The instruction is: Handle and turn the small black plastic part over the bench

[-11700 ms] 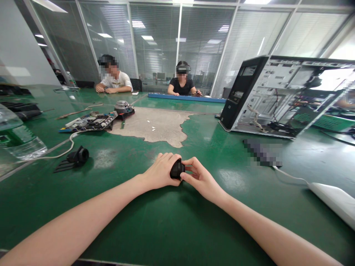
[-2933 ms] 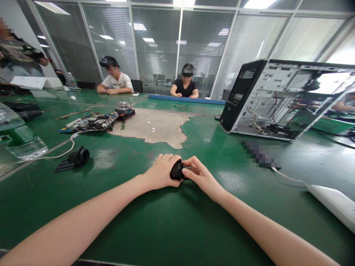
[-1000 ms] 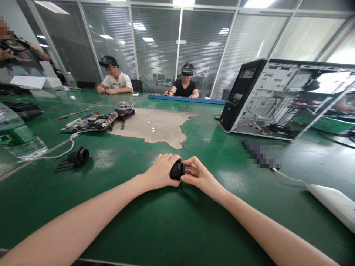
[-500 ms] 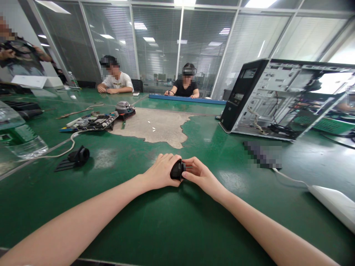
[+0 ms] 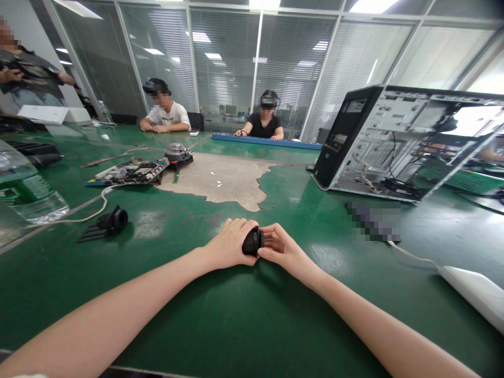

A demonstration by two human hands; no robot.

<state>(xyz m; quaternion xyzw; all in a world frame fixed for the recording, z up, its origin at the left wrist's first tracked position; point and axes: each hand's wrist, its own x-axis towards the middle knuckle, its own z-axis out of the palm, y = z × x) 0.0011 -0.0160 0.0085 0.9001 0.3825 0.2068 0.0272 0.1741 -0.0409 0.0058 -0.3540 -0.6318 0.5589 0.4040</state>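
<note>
- Bench (image 5: 252, 325): green top, worn through in a ragged pale patch (image 5: 232, 181).
- Case (image 5: 346, 134): open-sided, standing at right beyond the hands.
- Bottle (image 5: 33, 197): clear, green-labelled, at the left edge.
- Board (image 5: 134, 172): lying at left, beside the patch.
- Left hand (image 5: 230, 244): wrapped around the body of the black part.
- Right hand (image 5: 285, 253): thumb and fingertips pinching its narrower end.
- Bracket (image 5: 112, 220): black, on the bench, well apart from the left hand.
- Black part (image 5: 250, 243): between both hands, nearer than the patch; contact with the bench cannot be told.
</note>
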